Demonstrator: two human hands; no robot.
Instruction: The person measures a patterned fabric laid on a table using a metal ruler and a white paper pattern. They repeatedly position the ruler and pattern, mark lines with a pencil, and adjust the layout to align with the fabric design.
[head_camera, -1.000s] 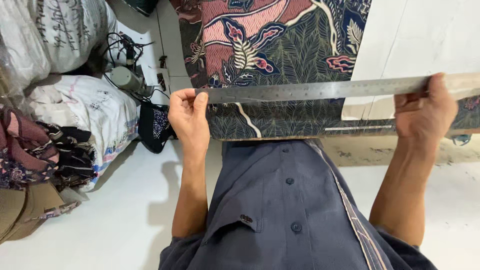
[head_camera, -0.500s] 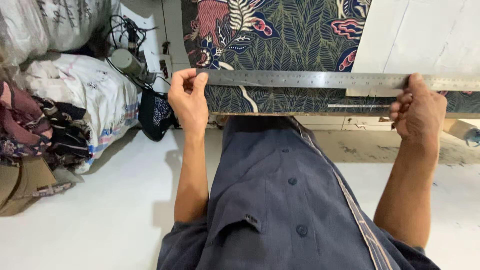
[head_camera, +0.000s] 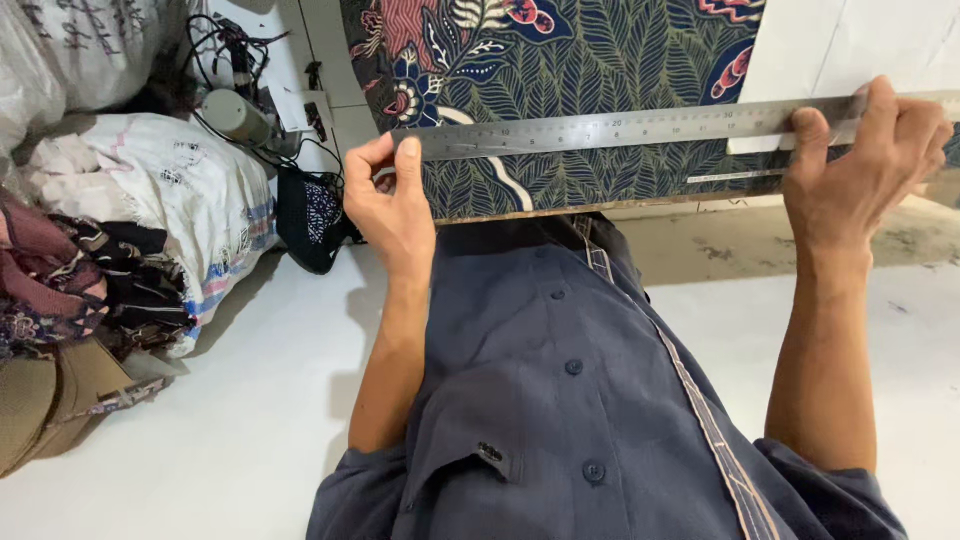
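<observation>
Ruler (head_camera: 640, 128), long, steel: laid across patterned cloth (head_camera: 560, 60) at the desk edge, left end pinched by left hand (head_camera: 392, 205), right end gripped by right hand (head_camera: 860, 165); stuffed sacks (head_camera: 160, 190) piled on the floor at left

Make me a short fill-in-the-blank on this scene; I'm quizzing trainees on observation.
1. Both hands hold a long metal ____ across the patterned fabric.
2. The left hand grips its ____ end.
3. The right hand lies over the end by the ____ sheet.

Missing words: ruler; left; white
</observation>
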